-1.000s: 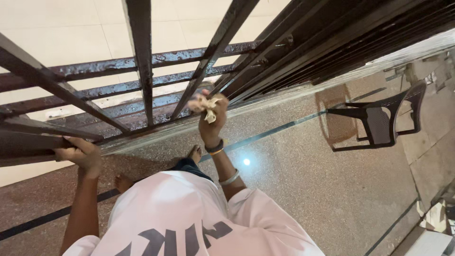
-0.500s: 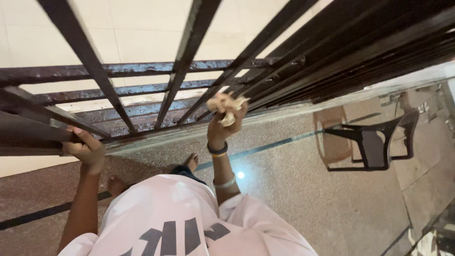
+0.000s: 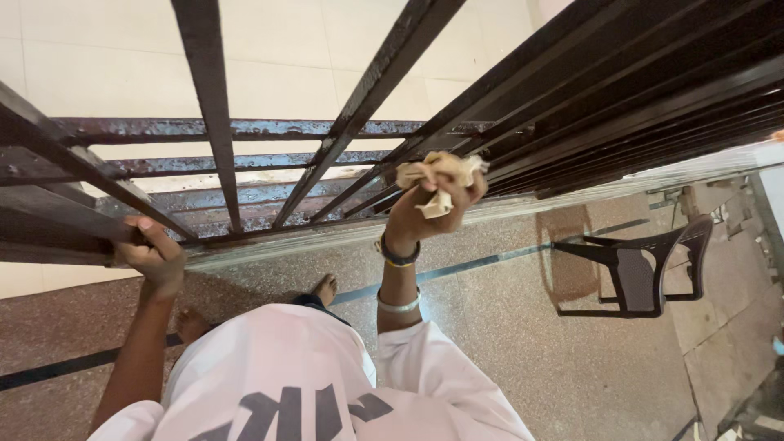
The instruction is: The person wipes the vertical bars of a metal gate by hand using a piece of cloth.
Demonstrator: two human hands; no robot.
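Partly hidden, left hand (image 3: 151, 255) grips a railing bar (image 3: 49, 224); right hand (image 3: 429, 214) clutches a crumpled cloth (image 3: 437, 175).

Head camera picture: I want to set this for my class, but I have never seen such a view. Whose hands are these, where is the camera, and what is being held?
There is no machine here. A person wears one camera on the head, looking down, so you see their own white shirt, arms and bare feet from above.

The left hand has its grip closed around a dark metal rail of a barred grille. The right hand, raised with bangles on the wrist, is closed on a crumpled tan cloth held up against the bars.

Below is a speckled stone floor with dark inlaid lines. A dark plastic chair stands to the right. Beyond the grille there is pale tiling.
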